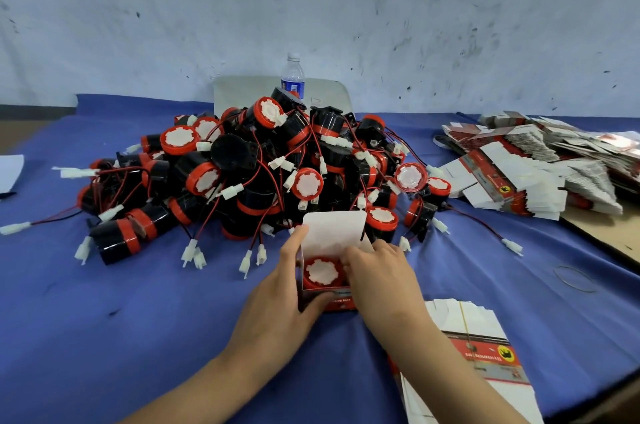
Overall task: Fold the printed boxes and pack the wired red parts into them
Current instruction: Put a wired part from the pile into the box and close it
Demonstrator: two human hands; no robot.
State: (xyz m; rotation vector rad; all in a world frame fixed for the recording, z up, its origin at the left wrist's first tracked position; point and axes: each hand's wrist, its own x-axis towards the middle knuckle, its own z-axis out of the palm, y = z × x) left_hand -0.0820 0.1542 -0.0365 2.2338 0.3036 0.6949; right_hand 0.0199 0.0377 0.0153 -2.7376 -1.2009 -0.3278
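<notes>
Blue cloth point(138, 302) over the table, scuffed white wall point(346, 8) behind.

Open printed box point(330, 302) stands on the cloth at near centre, just in front of the pile. Its white lid flap point(334, 229) is up. One red part point(323, 272) sits inside, white face up; its wire isn't visible.

Left hand point(287, 288) grips the box from the left: thumb across the lower front, fingers up the left wall.

Right hand point(377, 271) is on the right side of the opening, fingers bent, tips at the part's rim. Can't tell if they pinch anything.

Pile of wired red parts point(263, 164) is mid-table, red-black leads and white plugs spilling out on the cloth. Water bottle point(293, 77) stands upright behind it, against a pale panel point(242, 91).

Loose heap of flat boxes point(533, 164) far right. Banded bundle of flat boxes point(485, 347) lies near right, partly under the right forearm. Rubber band point(573, 280) lies on the cloth between the two. Sheet of paper point(10, 172) at the left edge.
</notes>
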